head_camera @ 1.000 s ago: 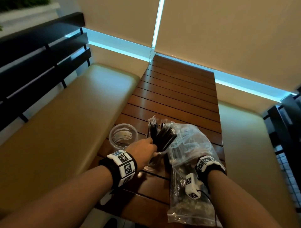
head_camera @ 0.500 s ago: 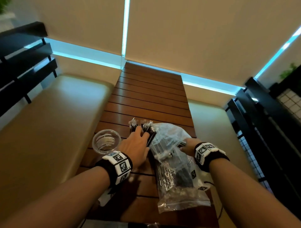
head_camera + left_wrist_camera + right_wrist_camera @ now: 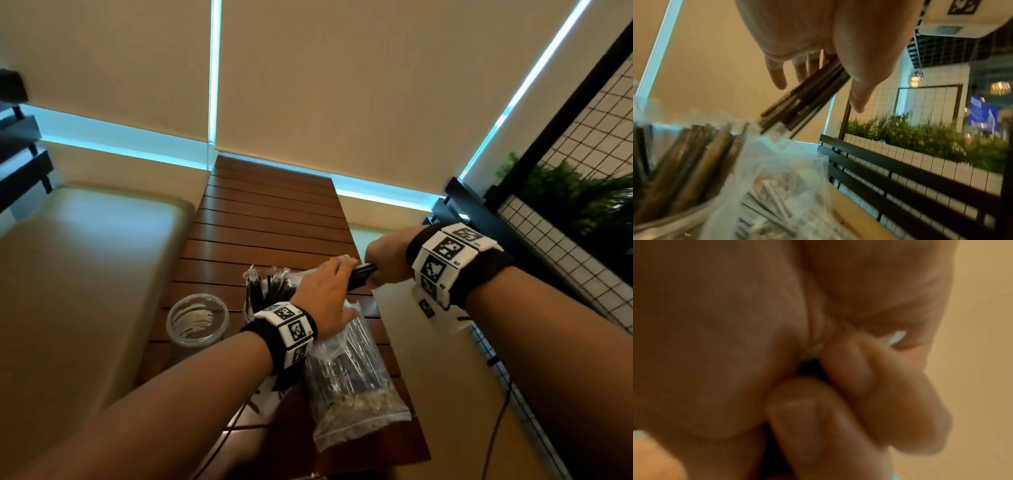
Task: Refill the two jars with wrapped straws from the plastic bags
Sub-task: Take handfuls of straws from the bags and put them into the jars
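On the slatted wooden table (image 3: 267, 219) an empty clear jar (image 3: 197, 318) stands at the left. Beside it a second jar (image 3: 265, 294) holds black wrapped straws (image 3: 684, 162). A clear plastic bag (image 3: 352, 377) of more straws lies to the right of the jars. My right hand (image 3: 383, 267) grips a bundle of black wrapped straws (image 3: 359, 274) lifted above the bag's mouth; its fingers (image 3: 838, 386) are curled tight. My left hand (image 3: 337, 272) reaches over the bag mouth with straight fingers (image 3: 777, 76) against that bundle (image 3: 803, 104).
Padded benches run along both sides of the table, the left bench (image 3: 85, 274) wide and tan. A black rail with wire mesh and plants (image 3: 582, 205) stands close on the right. A thin cable (image 3: 496, 428) hangs below my right forearm.
My right hand has come out of the bag and risen to the right with a bundle of straws. My left hand left the filled jar and moved right to the bundle.
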Motion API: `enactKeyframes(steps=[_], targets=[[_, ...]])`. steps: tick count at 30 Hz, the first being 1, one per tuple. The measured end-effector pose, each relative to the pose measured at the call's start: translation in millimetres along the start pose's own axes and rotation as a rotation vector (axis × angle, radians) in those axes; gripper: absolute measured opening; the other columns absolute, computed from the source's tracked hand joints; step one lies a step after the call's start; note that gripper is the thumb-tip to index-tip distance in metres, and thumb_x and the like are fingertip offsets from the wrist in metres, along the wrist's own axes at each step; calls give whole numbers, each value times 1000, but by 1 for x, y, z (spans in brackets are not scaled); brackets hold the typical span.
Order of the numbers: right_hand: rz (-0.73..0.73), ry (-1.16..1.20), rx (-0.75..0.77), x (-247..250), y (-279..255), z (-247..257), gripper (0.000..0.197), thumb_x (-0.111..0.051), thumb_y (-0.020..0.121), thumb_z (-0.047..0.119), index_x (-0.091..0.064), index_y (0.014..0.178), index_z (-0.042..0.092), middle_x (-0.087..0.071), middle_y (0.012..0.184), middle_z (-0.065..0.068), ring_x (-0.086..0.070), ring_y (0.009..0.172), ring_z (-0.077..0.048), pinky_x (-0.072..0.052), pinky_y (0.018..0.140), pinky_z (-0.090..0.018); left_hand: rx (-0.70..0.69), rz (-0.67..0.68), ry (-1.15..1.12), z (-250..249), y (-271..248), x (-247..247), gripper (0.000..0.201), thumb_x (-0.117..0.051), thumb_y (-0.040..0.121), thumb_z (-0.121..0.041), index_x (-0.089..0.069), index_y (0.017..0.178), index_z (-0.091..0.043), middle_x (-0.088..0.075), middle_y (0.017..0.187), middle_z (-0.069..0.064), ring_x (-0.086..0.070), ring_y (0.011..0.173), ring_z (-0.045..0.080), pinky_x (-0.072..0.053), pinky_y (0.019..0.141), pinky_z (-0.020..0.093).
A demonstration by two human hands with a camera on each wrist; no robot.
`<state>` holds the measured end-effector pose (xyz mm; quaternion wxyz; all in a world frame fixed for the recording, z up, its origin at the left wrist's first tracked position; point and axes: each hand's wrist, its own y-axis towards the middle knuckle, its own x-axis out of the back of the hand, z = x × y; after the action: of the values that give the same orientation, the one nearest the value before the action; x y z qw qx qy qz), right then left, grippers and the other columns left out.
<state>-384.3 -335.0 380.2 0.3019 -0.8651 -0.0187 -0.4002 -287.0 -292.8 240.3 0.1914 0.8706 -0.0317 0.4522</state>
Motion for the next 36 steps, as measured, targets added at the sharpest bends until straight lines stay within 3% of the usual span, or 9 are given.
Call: enactKeyframes(steps=[3,5,7,13,17,22,27,32,36], targets=[[-35,5,1,17,-17,3,27,-57,96,33,-65,108,10,-53,70,2,-46,59,-8,-36,54,-18,123,-47,-324,-3,9,1,49,-73,84,-28,-48,126,-24,-60,117,-1,-58,103,18,-50,89,38],[-75,25,7,27,-27,3,28,-64,91,36,-67,100,10,-56,68,2,-52,61,-10,-42,59,-21,147,-82,-377,-1,14,5,16,-71,87,-28,-58,96,-26,-64,87,-7,-59,76,8,-46,68,29],[-202,98,44,38,-35,2,37,-69,82,48,-70,93,13,-65,72,1,-62,70,-14,-50,64,-26,129,-130,-402,-1,17,15,25,-68,89,-33,-52,70,-29,-55,64,-12,-50,57,0,-35,57,21],[-824,708,127,52,-41,-7,55,-43,85,72,-68,87,24,-65,78,8,-60,73,-9,-46,64,-26,187,-253,-549,4,19,39,41,-64,93,-41,-55,53,-37,-46,50,-13,-43,47,5,-35,51,19],[-1112,1196,181,50,-32,-2,50,-37,97,57,-73,89,23,-72,85,6,-66,82,-8,-51,76,-29,221,-270,-540,10,15,47,40,-69,88,-44,-53,52,-35,-48,52,-14,-45,48,2,-36,53,17],[-1031,1282,348,42,-5,41,41,-45,98,48,-74,87,22,-73,83,8,-68,82,-4,-56,85,-40,298,-316,-613,18,7,54,41,-72,87,-36,-55,49,-31,-50,49,-14,-42,46,1,-37,53,15],[-1018,1636,534,30,5,57,38,-64,80,52,-64,104,22,-69,100,-6,-66,95,-15,-54,83,-22,361,-373,-562,26,-2,71,38,-71,86,-37,-53,54,-28,-53,53,-11,-47,48,5,-37,49,15],[-932,2042,537,31,9,83,29,-61,92,33,-49,76,11,-53,48,6,-62,57,-12,-55,65,-28,298,-293,-427,24,-1,78,24,-71,86,-23,-58,68,-30,-63,66,-12,-59,61,-1,-45,56,13],[-1085,2206,534,33,8,66,29,-56,97,33,-52,74,15,-43,43,8,-49,42,-10,-53,63,-32,365,-204,-342,42,-19,67,20,-76,77,-31,-57,78,-25,-60,70,-9,-58,65,7,-41,54,17]])
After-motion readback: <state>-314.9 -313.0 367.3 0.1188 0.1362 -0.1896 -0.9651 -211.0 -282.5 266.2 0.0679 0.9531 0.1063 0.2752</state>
